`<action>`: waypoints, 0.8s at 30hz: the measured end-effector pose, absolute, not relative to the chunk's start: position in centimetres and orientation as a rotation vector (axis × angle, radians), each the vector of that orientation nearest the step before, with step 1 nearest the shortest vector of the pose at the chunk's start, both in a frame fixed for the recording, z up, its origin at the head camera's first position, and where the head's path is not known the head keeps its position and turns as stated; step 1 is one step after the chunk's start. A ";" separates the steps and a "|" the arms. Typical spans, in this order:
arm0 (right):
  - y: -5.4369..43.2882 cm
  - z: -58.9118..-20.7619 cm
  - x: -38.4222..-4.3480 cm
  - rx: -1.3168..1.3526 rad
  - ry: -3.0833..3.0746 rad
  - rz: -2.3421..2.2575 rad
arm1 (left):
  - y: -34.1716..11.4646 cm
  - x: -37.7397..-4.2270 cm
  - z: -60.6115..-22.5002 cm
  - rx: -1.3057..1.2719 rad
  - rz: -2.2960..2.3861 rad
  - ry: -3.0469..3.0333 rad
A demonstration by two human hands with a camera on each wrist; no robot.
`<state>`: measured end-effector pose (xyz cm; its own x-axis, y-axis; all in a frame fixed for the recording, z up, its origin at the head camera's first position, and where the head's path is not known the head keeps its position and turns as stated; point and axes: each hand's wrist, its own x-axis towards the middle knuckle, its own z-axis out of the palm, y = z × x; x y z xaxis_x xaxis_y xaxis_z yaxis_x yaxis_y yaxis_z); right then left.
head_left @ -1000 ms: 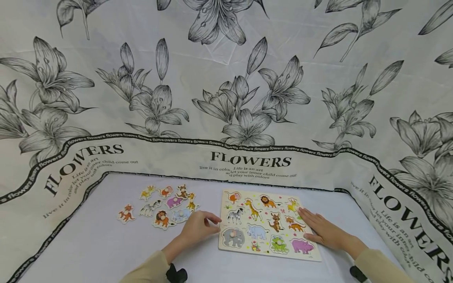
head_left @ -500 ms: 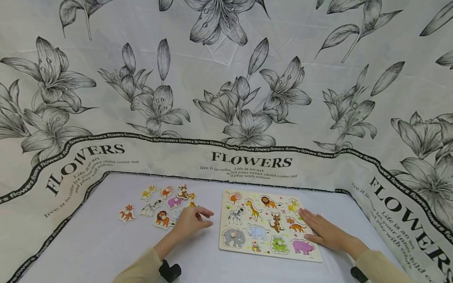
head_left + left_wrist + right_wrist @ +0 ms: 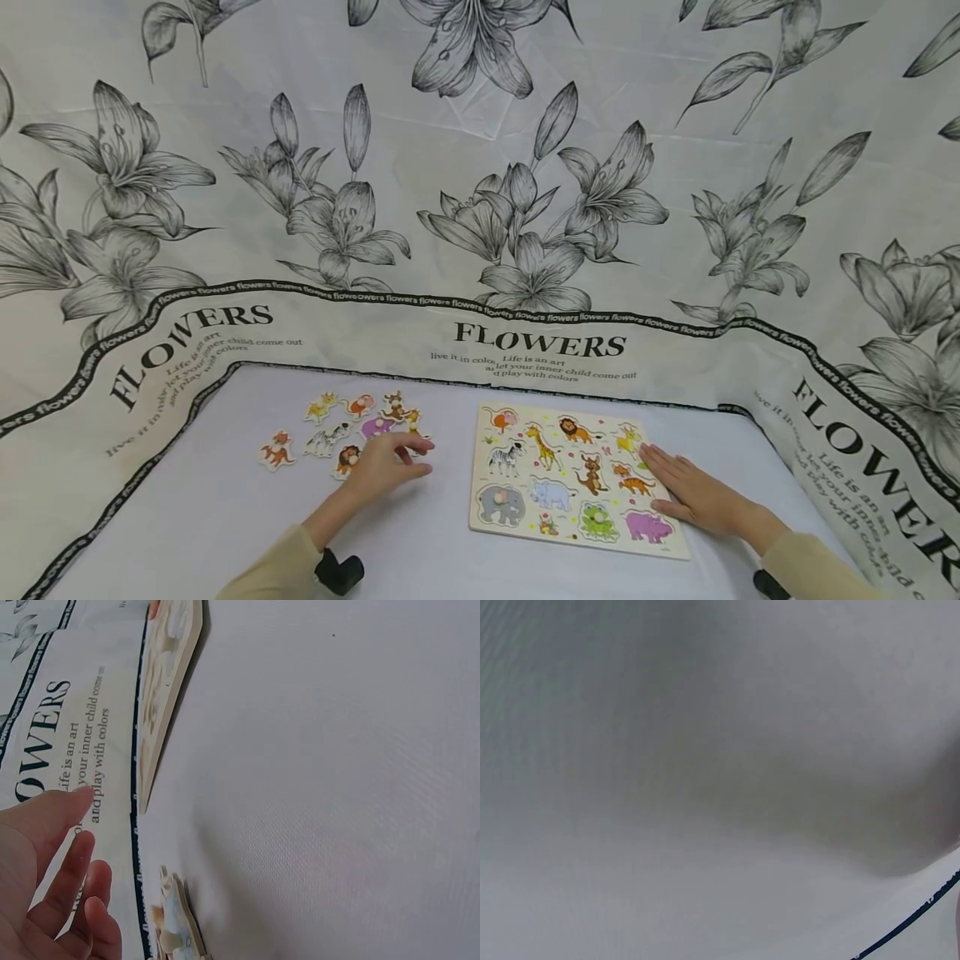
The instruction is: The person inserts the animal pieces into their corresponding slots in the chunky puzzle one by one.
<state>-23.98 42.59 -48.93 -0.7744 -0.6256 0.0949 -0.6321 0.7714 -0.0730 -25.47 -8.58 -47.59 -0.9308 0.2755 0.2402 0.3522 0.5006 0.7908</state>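
In the head view my left hand (image 3: 381,468) hovers over the near right side of a group of loose animal puzzle pieces. Its fingers are loosely bent with thumb apart, and the left wrist view shows nothing in that hand (image 3: 56,877). Beside it are a lion piece (image 3: 348,459), a purple hippo piece (image 3: 375,427) and a partly covered giraffe piece (image 3: 414,422). A wooden puzzle board (image 3: 540,415) lies to the right. Knobs show on its elephant piece (image 3: 501,507) and frog piece (image 3: 597,523). My right hand (image 3: 697,493) rests flat on the board's right edge.
Farther left lie a tiger piece (image 3: 277,452), a zebra piece (image 3: 327,439), a yellow goat-like piece (image 3: 321,407), a monkey piece (image 3: 360,405) and a kangaroo piece (image 3: 393,406). A white cloth (image 3: 225,508) covers the table. A flower-printed curtain (image 3: 390,333) stands behind.
My left hand has moved left from the board's left edge to the loose pieces, now covering the blue rhino piece. The right hand stays on the board. The head view has shifted slightly.
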 end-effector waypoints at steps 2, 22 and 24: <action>42.6 -48.9 -23.9 1.028 -2.906 0.155 | -9.0 -25.5 -47.6 -0.565 -1.421 -2.646; 42.7 -48.9 -24.1 1.033 -2.923 0.119 | -13.2 -25.8 -47.3 -0.444 -1.355 -2.664; 42.7 -48.8 -24.1 1.021 -2.940 0.135 | -13.5 -25.9 -47.2 -0.438 -1.346 -2.662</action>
<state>-24.10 42.70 -48.77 -0.7847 -0.6176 0.0534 -0.6199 0.7813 -0.0731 -25.90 -13.54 -47.19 -0.9499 0.1994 0.2409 0.3122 0.5609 0.7668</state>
